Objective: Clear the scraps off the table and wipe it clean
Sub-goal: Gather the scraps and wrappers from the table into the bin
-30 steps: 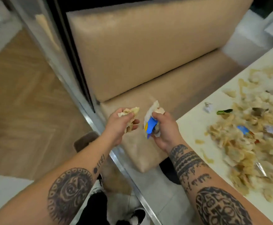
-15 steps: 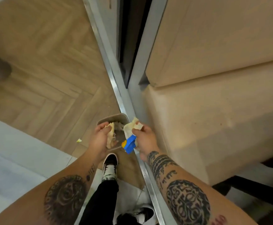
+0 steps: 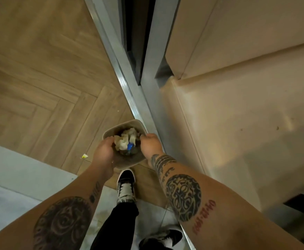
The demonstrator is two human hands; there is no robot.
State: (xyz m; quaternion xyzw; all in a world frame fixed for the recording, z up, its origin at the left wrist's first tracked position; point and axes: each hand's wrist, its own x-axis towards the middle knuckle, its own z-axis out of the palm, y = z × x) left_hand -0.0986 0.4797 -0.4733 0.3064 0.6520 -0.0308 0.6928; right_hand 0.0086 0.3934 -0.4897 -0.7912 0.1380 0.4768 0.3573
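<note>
Now both hands are lowered over the bin (image 3: 129, 162) at the lower middle of the frame, where half a second ago they were held just above it, each clutching a wad of scraps. The left hand (image 3: 103, 153) is seen from the back, fingers curled down over the near-left rim; whether anything is still gripped beneath them cannot be told. The right hand (image 3: 150, 144) is likewise bent over the right rim, its grasp hidden. Between the two, the scraps (image 3: 125, 141) are seen lying inside the bin: pale, crumpled, flaky pieces with one glossy blue wrapper (image 3: 130, 146) among them. It is judged that this handful is being dropped or has just been let go, so one load is cleared; the table is out of view and wiping is not yet begun.

The bin is a smooth, rounded-square tub in dull beige. A small yellow fragment (image 3: 84, 156) is left on the matt herringbone wood floor (image 3: 39, 78) to the left. A brushed metal strip (image 3: 127, 91) runs diagonally upward, and a padded tan bench (image 3: 237, 114) fills the right.
</note>
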